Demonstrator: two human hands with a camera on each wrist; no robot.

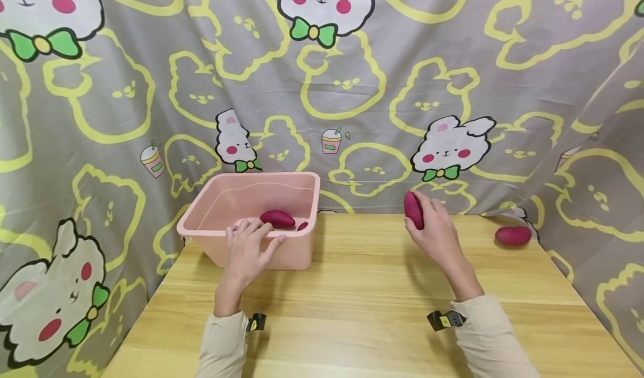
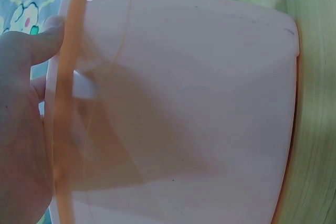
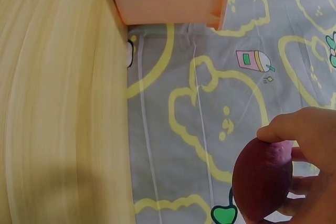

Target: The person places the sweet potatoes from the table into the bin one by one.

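Observation:
A pink plastic bin stands at the left of the table. My left hand holds its near rim, fingers bent over the edge; the left wrist view shows the thumb against the rim. Inside the bin lie a purple sweet potato and a small visible part of another. Above the table, right of the bin, my right hand grips a purple sweet potato between thumb and fingers, also seen in the right wrist view. One more sweet potato lies at the table's far right.
A wooden table spans the front. Grey cartoon-print cloth hangs behind and along both sides. Each wrist wears a black strap with a small device, such as the right one.

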